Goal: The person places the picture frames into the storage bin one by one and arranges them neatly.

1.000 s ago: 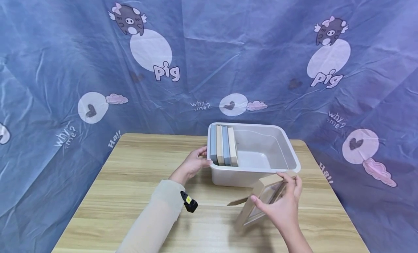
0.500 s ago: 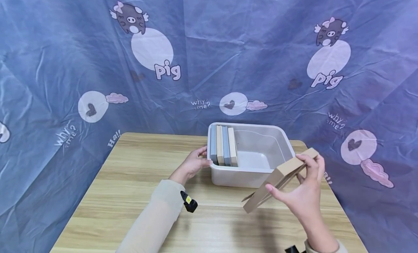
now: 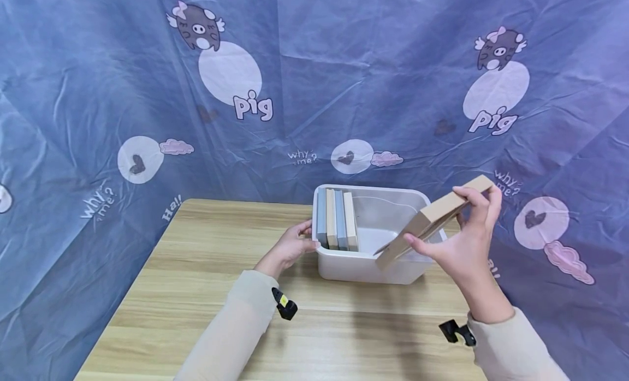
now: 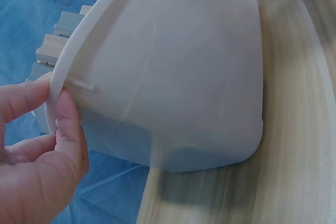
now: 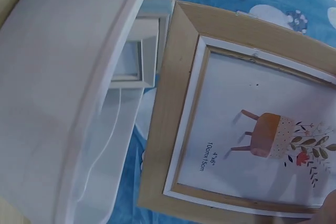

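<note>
My right hand (image 3: 467, 242) grips a wooden picture frame (image 3: 439, 212), tilted over the right part of a white plastic bin (image 3: 339, 269). In the right wrist view the picture frame (image 5: 170, 103) shows a white inner border and a print of a stool with flowers. My left hand (image 3: 290, 247) pinches the bin's left rim, thumb and fingers on either side of it, as the left wrist view shows at the rim (image 4: 60, 72). Several blue and light wood frames (image 3: 336, 220) stand upright side by side at the bin's left end.
The bin stands on a light wood table (image 3: 211, 261) near its back edge. A blue curtain (image 3: 314, 97) with pig prints hangs behind and at both sides. Each sleeve carries a black wrist device (image 3: 284, 304).
My right hand has lifted the picture frame from in front of the bin up and away, so that it now overhangs the bin's right side. The left hand stays at the rim.
</note>
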Demonstrator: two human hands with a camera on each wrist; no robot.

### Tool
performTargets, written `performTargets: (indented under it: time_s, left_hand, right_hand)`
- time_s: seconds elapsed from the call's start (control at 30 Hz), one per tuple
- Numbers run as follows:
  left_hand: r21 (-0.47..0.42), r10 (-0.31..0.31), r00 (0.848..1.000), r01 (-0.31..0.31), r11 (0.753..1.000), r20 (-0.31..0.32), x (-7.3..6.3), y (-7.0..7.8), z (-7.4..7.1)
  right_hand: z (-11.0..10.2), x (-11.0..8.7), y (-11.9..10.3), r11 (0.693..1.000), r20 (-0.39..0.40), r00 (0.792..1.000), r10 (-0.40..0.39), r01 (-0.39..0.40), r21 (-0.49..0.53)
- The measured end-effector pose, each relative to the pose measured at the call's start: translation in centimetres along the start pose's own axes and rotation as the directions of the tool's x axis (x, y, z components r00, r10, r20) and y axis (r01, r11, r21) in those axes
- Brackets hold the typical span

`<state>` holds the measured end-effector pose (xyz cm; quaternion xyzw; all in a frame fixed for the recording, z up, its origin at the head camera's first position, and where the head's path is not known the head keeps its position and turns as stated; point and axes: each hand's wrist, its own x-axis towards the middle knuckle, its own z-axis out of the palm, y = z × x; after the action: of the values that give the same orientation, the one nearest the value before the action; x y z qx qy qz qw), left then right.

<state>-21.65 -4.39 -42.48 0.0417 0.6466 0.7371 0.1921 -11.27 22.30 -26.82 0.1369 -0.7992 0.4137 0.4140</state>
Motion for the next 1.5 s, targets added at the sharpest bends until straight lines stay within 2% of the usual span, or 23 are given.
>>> performTargets:
  time_s: [0.17, 0.33, 0.63, 0.83, 0.9, 1.07, 1.27, 1.37, 1.5]
  left_hand:
    - [0.001, -0.001, 1.0, 0.001, 1.0, 0.003, 0.0, 0.0, 0.0]
    - [-0.001, 0.0, 1.0, 0.0, 1.0, 0.008, 0.1, 0.0, -0.1]
    - [-0.003, 0.002, 1.0, -0.002, 1.0, 0.022, 0.2, 0.1, 0.0]
    - [-0.013, -0.001, 1.0, 0.002, 1.0, 0.028, 0.3, 0.2, 0.0]
    - [-0.012, -0.006, 1.0, 0.006, 1.0, 0.022, 0.3, 0.2, 0.0]
    - [-0.004, -0.005, 1.0, 0.005, 1.0, 0.014, 0.4, 0.1, 0.0]
    - [-0.011, 0.01, 1.0, -0.01, 1.0, 0.02, 0.4, 0.0, 0.0]
    - [-0.009, 0.011, 1.0, -0.011, 1.0, 0.016, 0.4, -0.1, 0.0]
    - [-0.012, 0.015, 1.0, -0.014, 1.0, 0.018, 0.4, -0.2, 0.0]
  right_hand:
    - [1.1, 1.0, 3.5, 0.999, 0.013, 1.0, -0.02, 0.02, -0.032]
    - [2.7, 1.6, 5.9, 0.997, 0.053, 0.997, -0.047, 0.05, -0.067]
    - [4.9, 2.5, 9.3, 0.994, 0.147, 0.988, 0.039, -0.024, -0.104]
    - [5.8, 2.4, 11.3, 0.994, 0.255, 0.965, 0.052, -0.025, -0.107]
    - [6.1, 2.2, 11.9, 0.995, 0.309, 0.95, 0.044, -0.013, -0.102]
    - [6.9, 1.5, 13.5, 0.995, 0.451, 0.892, 0.03, 0.016, -0.097]
    - [7.5, 0.7, 14.5, 0.995, 0.56, 0.829, -0.002, 0.056, -0.081]
    - [7.8, 0.4, 14.7, 0.991, 0.602, 0.798, -0.001, 0.08, -0.104]
    - [8.2, -0.1, 15.0, 0.978, 0.657, 0.752, 0.053, 0.093, -0.186]
